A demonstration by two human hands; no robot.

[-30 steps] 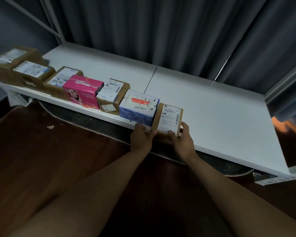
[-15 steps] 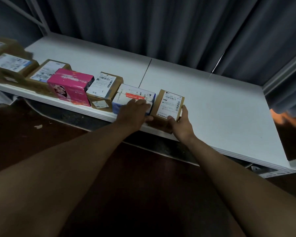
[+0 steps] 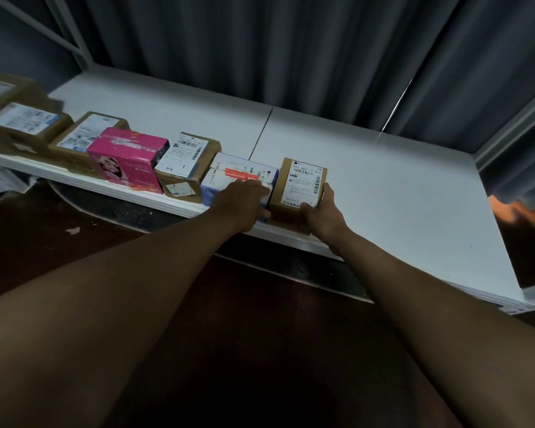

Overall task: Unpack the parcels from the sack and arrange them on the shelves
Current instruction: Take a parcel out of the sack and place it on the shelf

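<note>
Seven parcels stood in a row along the front edge of the white shelf (image 3: pixel 383 186), so the arranging looked well under way. The right half of the shelf had nothing on it in view, and the sack was not in view, so how many parcels were left could not be told.

The last one in the row, a small brown parcel (image 3: pixel 303 186), sat at the right end, just beside a blue-and-white box (image 3: pixel 238 177) with a red strip on its top. The brown parcel was plain cardboard with a white shipping label and barcodes covering most of its upper face; it looked squarely set and close to the shelf edge. The right hand (image 3: pixel 322 211) gripped its near right corner, thumb up the side and fingers curled at the front. The left hand (image 3: pixel 244 202) lay flat on the near top of the blue-and-white box, fingers straight, touching the gap between the two.

Further left came a labelled brown carton (image 3: pixel 189 165), a pink box (image 3: pixel 127 159), and three more brown parcels, the farthest blurred. My guess was that the person was nudging the newest parcel snug against its neighbour.
</note>
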